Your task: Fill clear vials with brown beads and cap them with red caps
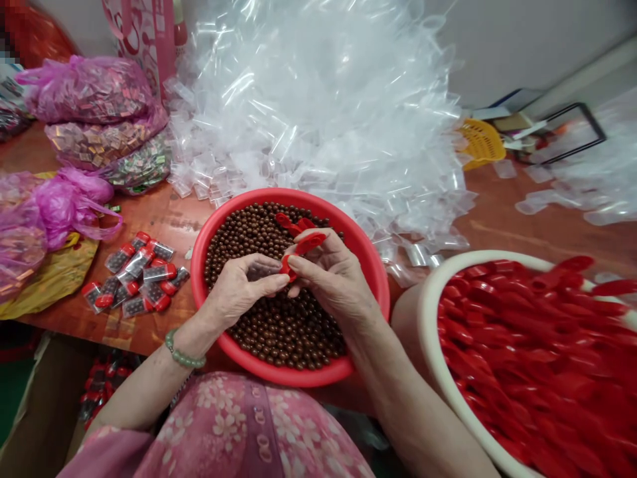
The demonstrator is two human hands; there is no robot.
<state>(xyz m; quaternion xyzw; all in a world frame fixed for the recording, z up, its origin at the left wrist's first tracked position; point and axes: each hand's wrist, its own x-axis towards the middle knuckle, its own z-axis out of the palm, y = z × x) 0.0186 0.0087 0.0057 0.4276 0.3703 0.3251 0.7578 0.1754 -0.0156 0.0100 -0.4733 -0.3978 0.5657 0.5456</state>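
Both hands meet over a red bowl filled with small brown balls. My left hand is closed in a pinch around a small clear bag, its thumb and fingers touching the right hand. My right hand is closed on a red plastic clip, which sticks up above its fingers. Two more red clips lie on the balls at the bowl's far side.
Several filled clear bags with red clips lie left of the bowl. A white basin of red clips stands at the right. A heap of empty clear bags rises behind. Pink plastic sacks sit at the far left.
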